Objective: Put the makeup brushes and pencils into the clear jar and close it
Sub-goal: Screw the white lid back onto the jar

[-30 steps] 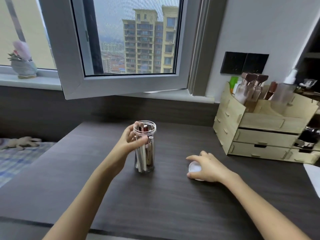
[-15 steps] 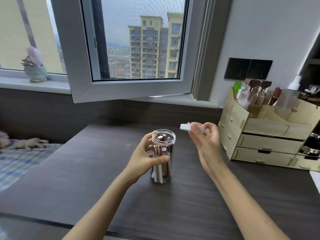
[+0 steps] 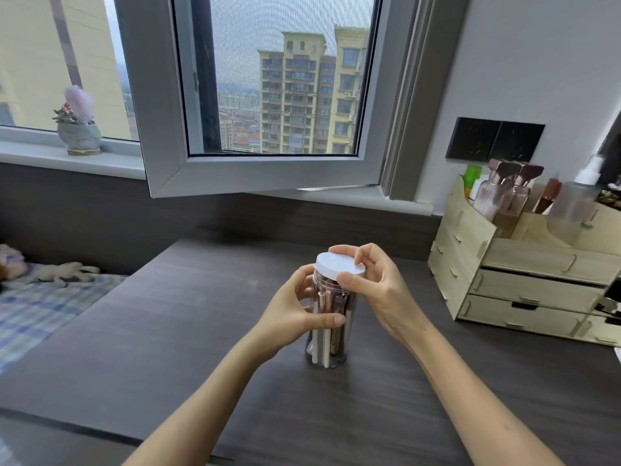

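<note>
1. Head view, starting at the fingers: the right hand point(image 3: 379, 290) has its thumb on the near rim and its fingertips point(image 3: 361, 255) curled over the far edge of the white lid point(image 3: 339, 265), so the fingers are clamped on it from both sides.
2. That lid now sits on the mouth of the clear jar point(image 3: 331, 317). Half a second ago it was held in the air just right of the open rim, and a second ago the hand was only covering it on the desk — so the pick-up and the carry are done.
3. Whether the lid is level and seated, or merely resting on the thread, cannot be told from here; it looks slightly tilted toward the camera.
4. The left hand point(image 3: 295, 317) is wrapped around the jar's middle, thumb across the front and fingers behind, closed on it as it was before, bracing it upright on the dark desk point(image 3: 168, 348).
5. Inside the jar the brushes and pencils point(image 3: 327, 334) stand upright, white and rose-gold handles showing through the wall; none is seen left on the desk, so I judge the filling finished.
6. What remains, by my reading, is the closing itself — a twist or press of the lid while the left hand holds the jar from turning.
7. Further out, the wooden organiser point(image 3: 524, 264) stands well apart to the right, clear of both hands.
</note>
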